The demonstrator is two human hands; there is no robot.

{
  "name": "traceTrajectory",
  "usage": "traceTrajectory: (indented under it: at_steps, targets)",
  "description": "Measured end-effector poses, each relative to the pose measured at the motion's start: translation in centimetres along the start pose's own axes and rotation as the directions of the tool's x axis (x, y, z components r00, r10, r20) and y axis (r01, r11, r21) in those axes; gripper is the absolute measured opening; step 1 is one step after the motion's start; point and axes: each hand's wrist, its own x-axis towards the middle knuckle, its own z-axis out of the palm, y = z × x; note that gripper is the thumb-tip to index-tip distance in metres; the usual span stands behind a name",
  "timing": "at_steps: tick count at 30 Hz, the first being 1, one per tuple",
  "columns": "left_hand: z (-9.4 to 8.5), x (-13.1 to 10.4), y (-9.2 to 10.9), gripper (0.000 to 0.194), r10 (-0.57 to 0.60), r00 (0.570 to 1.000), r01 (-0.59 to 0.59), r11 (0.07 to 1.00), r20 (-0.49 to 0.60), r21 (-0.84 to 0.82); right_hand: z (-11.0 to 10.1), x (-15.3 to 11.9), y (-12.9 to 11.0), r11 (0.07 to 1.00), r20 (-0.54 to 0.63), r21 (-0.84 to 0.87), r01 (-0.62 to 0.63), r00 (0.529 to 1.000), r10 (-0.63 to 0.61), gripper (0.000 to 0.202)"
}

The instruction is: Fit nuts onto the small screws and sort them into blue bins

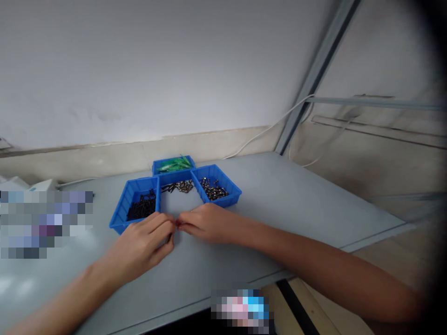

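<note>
My left hand point(150, 238) and my right hand point(206, 223) meet fingertip to fingertip just above the table, in front of the blue bins. Both have their fingers pinched together. Whatever they hold is tiny and mostly covered; a reddish spot shows at the right fingertips, and I cannot make out what it is. Beside my left hand stands a blue bin with small black parts point(142, 207). Behind my right hand is another with small shiny metal parts point(213, 190). A loose pile of metal pieces point(183, 186) lies on the table between these bins.
A third blue bin, at the back, holds green slender pieces point(175, 164). The grey table point(272, 186) runs along the wall, with a metal post point(296, 111) at its far right corner. A white cable point(258, 134) hangs there. Blurred-out items lie at the left.
</note>
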Motion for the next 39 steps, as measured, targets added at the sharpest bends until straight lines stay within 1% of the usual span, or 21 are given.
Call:
traceTrajectory:
  at_steps: [4, 5, 8, 12, 16, 22, 24, 27, 29, 35, 39]
  targets:
    - [-0.02, 0.04, 0.00, 0.018, 0.023, 0.993, -0.021, 1.000, 0.114, -0.019, -0.09, -0.21, -0.06, 1.000, 0.018, 0.004, 0.016, 1.000, -0.016, 0.014]
    - [0.04, 0.04, -0.02, 0.018, 0.030, 0.991, -0.027, 0.999, 0.129, -0.021, -0.12, -0.29, -0.09, 1.000, 0.021, 0.006, 0.020, 1.000, -0.020, 0.013]
    - [0.27, 0.01, -0.06, 0.020, 0.021, 0.991, -0.016, 0.999, 0.129, -0.039, -0.16, -0.52, -0.16, 0.999, 0.018, 0.028, 0.020, 1.000, -0.021, 0.013]
    - [0.46, 0.00, -0.03, 0.021, 0.012, 0.991, -0.005, 0.998, 0.133, -0.056, 0.02, -0.64, -0.18, 0.996, 0.004, 0.077, 0.033, 0.999, -0.034, 0.023]
    - [0.46, 0.04, -0.03, 0.022, -0.014, 0.990, 0.024, 0.998, 0.143, -0.064, 0.39, -0.50, 0.06, 0.998, -0.030, 0.050, 0.037, 0.999, -0.035, 0.030]
    - [0.57, 0.05, -0.07, 0.026, -0.080, 0.985, 0.085, 0.996, 0.152, -0.025, 0.45, -0.35, 0.26, 0.999, -0.038, -0.039, 0.030, 0.999, -0.031, 0.021]
    - [0.58, 0.11, -0.02, 0.027, -0.132, 0.972, 0.137, 0.991, 0.194, -0.010, 0.18, -0.33, 0.10, 0.999, -0.020, -0.045, 0.029, 0.999, -0.030, 0.020]
    - [0.45, 0.24, 0.11, 0.029, -0.228, 0.932, 0.228, 0.973, 0.284, 0.031, -0.22, -0.28, -0.17, 0.998, 0.020, -0.061, 0.011, 1.000, -0.010, 0.018]
    - [0.30, 0.29, 0.17, 0.030, -0.264, 0.911, 0.262, 0.964, 0.318, 0.048, -0.28, -0.22, -0.19, 0.997, 0.033, -0.078, 0.006, 0.999, -0.003, 0.019]
    - [0.13, 0.20, 0.20, 0.027, -0.267, 0.902, 0.268, 0.963, 0.339, 0.045, 0.32, -0.08, 0.25, 0.995, 0.052, -0.102, 0.023, 0.999, -0.018, 0.020]
    - [0.10, 0.35, 0.29, 0.024, -0.291, 0.893, 0.288, 0.956, 0.344, 0.059, 0.17, -0.10, 0.11, 0.994, 0.062, -0.107, 0.024, 0.998, -0.018, 0.020]
